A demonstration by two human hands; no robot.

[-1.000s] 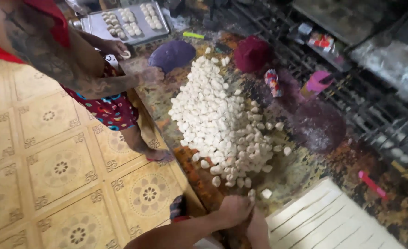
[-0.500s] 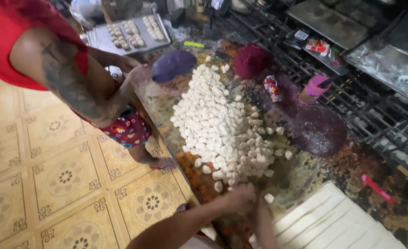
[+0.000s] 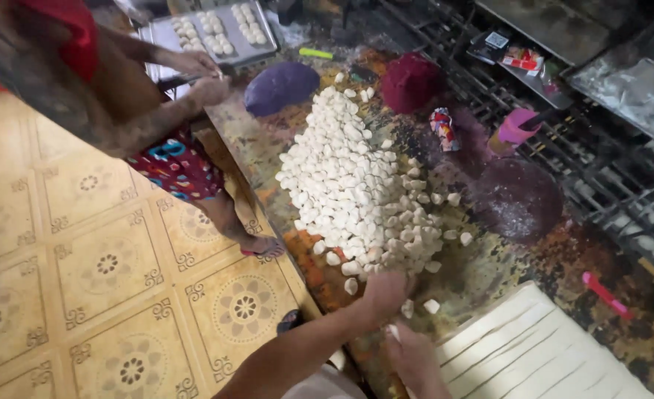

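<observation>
Head view, looking down on a stained, flour-dusted worktop (image 3: pixel 489 273).

Left hand (image 3: pixel 383 294): lies at the near edge of the large heap of small white cut dough pieces (image 3: pixel 360 185), fingers curled down onto the lowest pieces. Grip reads as closed on a few dough pieces, though the fingertips are hidden under the hand.

Right hand (image 3: pixel 414 355): just below the left hand, beside the pale dough sheet scored into long strips (image 3: pixel 534 355). A small white piece shows at its fingertips; whether the grip is closed on it, I cannot tell.

Heap position: mid-worktop, between the purple dough mound (image 3: pixel 281 87) and the strip sheet. Loose pieces are scattered at its near end.

Surroundings: dark red dough ball (image 3: pixel 411 81) beyond the heap; pink scraper (image 3: pixel 515 127) to the right.

Second person in a red top stands at the worktop's far left, hands (image 3: pixel 207 77) near a metal tray of shaped dough pieces (image 3: pixel 209 33).
</observation>
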